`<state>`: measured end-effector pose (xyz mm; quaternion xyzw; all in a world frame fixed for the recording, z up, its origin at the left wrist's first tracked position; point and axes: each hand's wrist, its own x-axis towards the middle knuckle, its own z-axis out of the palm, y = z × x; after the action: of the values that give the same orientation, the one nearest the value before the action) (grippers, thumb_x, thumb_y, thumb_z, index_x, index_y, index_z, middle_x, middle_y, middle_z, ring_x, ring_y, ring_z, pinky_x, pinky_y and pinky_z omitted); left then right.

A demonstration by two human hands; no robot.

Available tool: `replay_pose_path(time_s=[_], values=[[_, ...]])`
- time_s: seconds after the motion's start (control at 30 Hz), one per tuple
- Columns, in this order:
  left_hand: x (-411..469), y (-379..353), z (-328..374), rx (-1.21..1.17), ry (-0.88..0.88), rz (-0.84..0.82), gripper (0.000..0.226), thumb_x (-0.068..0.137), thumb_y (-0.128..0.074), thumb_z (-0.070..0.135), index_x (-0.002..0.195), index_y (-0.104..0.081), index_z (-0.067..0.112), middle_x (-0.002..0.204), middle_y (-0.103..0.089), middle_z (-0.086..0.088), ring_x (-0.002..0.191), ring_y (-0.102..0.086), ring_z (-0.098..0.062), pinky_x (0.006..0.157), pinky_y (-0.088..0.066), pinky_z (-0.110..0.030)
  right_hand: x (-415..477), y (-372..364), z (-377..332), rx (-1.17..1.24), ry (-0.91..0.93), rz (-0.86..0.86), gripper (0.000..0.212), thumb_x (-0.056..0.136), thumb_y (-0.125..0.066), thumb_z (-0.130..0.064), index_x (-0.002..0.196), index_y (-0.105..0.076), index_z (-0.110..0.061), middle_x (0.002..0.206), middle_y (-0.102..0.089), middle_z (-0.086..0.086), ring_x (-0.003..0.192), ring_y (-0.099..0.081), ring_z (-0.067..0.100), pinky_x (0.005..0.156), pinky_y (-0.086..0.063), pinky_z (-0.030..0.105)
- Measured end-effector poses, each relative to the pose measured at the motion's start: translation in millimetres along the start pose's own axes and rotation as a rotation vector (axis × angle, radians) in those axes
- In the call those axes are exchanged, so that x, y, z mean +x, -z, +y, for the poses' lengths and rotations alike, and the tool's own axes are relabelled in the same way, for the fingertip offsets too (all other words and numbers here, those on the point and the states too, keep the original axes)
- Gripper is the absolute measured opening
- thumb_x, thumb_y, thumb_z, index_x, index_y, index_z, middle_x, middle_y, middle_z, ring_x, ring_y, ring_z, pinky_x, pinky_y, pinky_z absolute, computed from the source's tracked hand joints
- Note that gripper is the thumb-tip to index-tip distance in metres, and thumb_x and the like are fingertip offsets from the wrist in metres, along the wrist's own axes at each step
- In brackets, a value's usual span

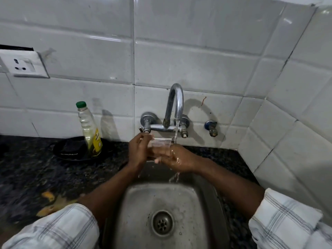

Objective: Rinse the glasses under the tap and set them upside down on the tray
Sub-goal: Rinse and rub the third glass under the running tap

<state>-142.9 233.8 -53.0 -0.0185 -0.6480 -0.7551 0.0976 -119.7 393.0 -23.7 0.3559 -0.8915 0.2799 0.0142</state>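
A clear drinking glass is held over the steel sink, just below the chrome tap. Water runs from the spout past the glass's right rim and onto my right hand, which grips the glass from the right and below. My left hand holds the glass's left side with its fingers wrapped round it. Water streams off my right hand into the basin. No tray is recognisable in view.
A green-capped bottle of yellowish liquid stands on a dark round dish on the black granite counter, left of the sink. A wall socket sits upper left. Tiled walls close in behind and on the right.
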Motion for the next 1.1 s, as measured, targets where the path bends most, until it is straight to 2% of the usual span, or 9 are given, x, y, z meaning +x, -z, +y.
replay_pose_path(time_s=[0.07,0.2,0.37,0.43,0.57,0.73,0.9,1.07,1.1], values=[[5.5,-3.0,-4.2,0.084,0.096,0.020,0.029,0.091,-0.055,0.026,0.076,-0.064,0.003,0.072,-0.061,-0.016,0.064,-0.056,-0.024,0.056,-0.042,-0.030,2.2,5.8,7.4,-0.176,0.047,-0.121,0.039,0.094,-0.057,-0.013,0.133,-0.058,-0.017,0.135,-0.059,0.001,0.121,-0.057,0.011,0.106,-0.044,0.029],[9.9,-0.8,-2.7,0.254,0.721,-0.296,0.044,0.095,-0.045,0.044,0.103,-0.067,0.007,0.085,-0.072,-0.016,0.069,-0.063,-0.030,0.062,-0.048,-0.033,-6.9,3.8,21.2,-0.293,0.144,-0.186,0.055,0.081,-0.048,0.000,0.133,-0.057,-0.013,0.136,-0.057,0.007,0.125,-0.055,0.019,0.106,-0.045,0.036],[-9.8,-9.9,-7.9,0.062,0.086,-0.009,0.026,0.098,-0.056,0.024,0.094,-0.067,0.000,0.082,-0.069,-0.016,0.074,-0.069,-0.031,0.054,-0.055,-0.033,-7.8,13.7,7.6,-0.026,-0.032,-0.141,0.048,0.088,-0.059,0.005,0.129,-0.058,-0.021,0.125,-0.064,-0.001,0.111,-0.061,0.002,0.101,-0.047,0.023],[-4.8,-12.0,-4.1,0.094,0.245,0.021,0.031,0.097,-0.052,0.024,0.088,-0.067,-0.001,0.074,-0.069,-0.018,0.065,-0.067,-0.036,0.052,-0.055,-0.035,-3.1,18.9,8.1,-0.184,-0.005,-0.153,0.042,0.090,-0.059,0.000,0.129,-0.060,-0.014,0.129,-0.062,0.005,0.112,-0.060,0.012,0.102,-0.044,0.022],[1.6,-0.3,3.9,0.047,0.785,-0.343,0.047,0.097,-0.043,0.039,0.095,-0.065,-0.003,0.068,-0.066,-0.015,0.041,-0.059,-0.024,0.038,-0.043,-0.018,-5.4,16.4,10.1,-0.417,0.070,-0.242,0.040,0.085,-0.059,-0.001,0.124,-0.062,-0.010,0.129,-0.060,0.011,0.117,-0.056,0.024,0.104,-0.045,0.035],[-7.8,-4.9,-13.2,0.040,0.248,0.000,0.029,0.094,-0.059,0.030,0.079,-0.069,0.006,0.068,-0.067,-0.011,0.058,-0.060,-0.026,0.042,-0.041,-0.024,-2.5,14.7,12.6,-0.090,-0.114,-0.212,0.040,0.084,-0.058,0.000,0.122,-0.064,-0.011,0.121,-0.067,0.002,0.106,-0.066,0.013,0.096,-0.053,0.039],[8.1,8.5,-12.2,0.093,0.743,-0.348,0.038,0.094,-0.046,0.035,0.095,-0.067,0.004,0.076,-0.067,-0.015,0.056,-0.060,-0.026,0.046,-0.045,-0.028,-3.8,11.9,7.6,-0.350,0.046,-0.200,0.043,0.088,-0.059,-0.002,0.131,-0.059,-0.012,0.138,-0.056,0.010,0.128,-0.051,0.025,0.112,-0.036,0.031],[-7.6,-5.2,-13.4,0.079,0.139,0.008,0.025,0.095,-0.059,0.023,0.083,-0.069,0.003,0.078,-0.069,-0.016,0.068,-0.064,-0.029,0.057,-0.050,-0.034,-4.8,17.0,12.7,-0.221,0.036,-0.186,0.043,0.089,-0.067,-0.009,0.130,-0.061,-0.018,0.131,-0.063,-0.001,0.119,-0.059,0.012,0.104,-0.046,0.033],[-2.5,-6.4,-11.1,0.110,0.199,0.022,0.026,0.095,-0.058,0.022,0.079,-0.069,0.005,0.077,-0.069,-0.017,0.067,-0.063,-0.029,0.058,-0.049,-0.035,-4.0,17.8,14.1,-0.247,0.061,-0.179,0.042,0.088,-0.067,-0.007,0.128,-0.062,-0.015,0.131,-0.063,0.002,0.117,-0.060,0.013,0.106,-0.045,0.033]])
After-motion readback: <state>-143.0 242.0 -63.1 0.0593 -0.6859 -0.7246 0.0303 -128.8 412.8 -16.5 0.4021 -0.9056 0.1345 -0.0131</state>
